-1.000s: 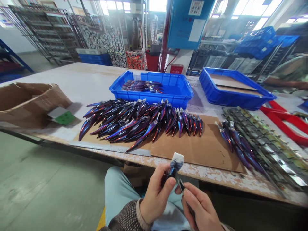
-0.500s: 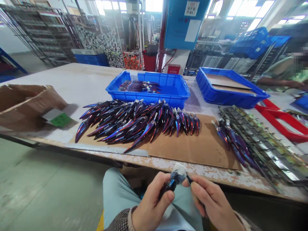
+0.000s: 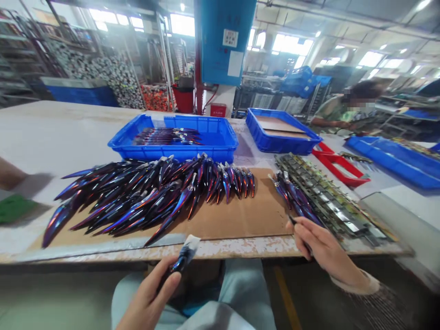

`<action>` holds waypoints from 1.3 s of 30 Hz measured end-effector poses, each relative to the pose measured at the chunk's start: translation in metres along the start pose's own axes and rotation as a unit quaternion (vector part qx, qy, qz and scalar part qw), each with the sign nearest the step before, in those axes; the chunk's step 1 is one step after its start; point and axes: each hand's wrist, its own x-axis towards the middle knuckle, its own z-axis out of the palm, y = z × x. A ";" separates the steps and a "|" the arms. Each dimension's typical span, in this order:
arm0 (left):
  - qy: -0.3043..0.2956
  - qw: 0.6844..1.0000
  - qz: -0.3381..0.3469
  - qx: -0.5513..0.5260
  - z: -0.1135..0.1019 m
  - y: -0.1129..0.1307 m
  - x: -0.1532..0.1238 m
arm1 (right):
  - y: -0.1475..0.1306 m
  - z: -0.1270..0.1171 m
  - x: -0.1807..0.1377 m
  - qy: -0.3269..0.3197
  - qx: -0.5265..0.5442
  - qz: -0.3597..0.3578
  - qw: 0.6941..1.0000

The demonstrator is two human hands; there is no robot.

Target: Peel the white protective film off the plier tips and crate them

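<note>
My left hand (image 3: 151,288) is closed around a dark glossy curved piece (image 3: 179,262) with a whitish wrapped end, held over my lap by the table's front edge. In my right hand (image 3: 318,240), the fingers pinch a thin dark tool (image 3: 291,220) whose kind I cannot make out. That hand is near a small group of purple-blue curved pieces (image 3: 299,201). A large heap of similar glossy, horn-shaped pieces (image 3: 137,201), several with pale wrapped ends, lies on a cardboard sheet (image 3: 240,220) in front of me.
Behind the heap stands a blue bin (image 3: 220,153) with more curved pieces inside. Another blue bin (image 3: 285,145) holds flat boards. On the right are metal racks (image 3: 330,201), a red frame (image 3: 343,172) and a blue tray (image 3: 395,160). A person (image 3: 333,112) sits beyond.
My hands have separated: the right one has moved away to the right with the thin tool, while the left keeps the glossy piece. My view has turned to the right.
</note>
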 end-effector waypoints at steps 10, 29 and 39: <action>-0.063 0.948 -0.133 -0.284 0.069 -0.009 0.001 | 0.069 0.014 0.119 0.122 -0.265 0.147 0.945; -0.083 0.908 -0.149 -0.384 0.123 0.008 0.043 | -0.002 0.068 0.024 0.049 0.288 0.130 0.947; -0.159 0.898 -0.124 -0.390 0.128 0.015 0.037 | -0.045 0.146 -0.039 -0.058 0.548 0.169 0.817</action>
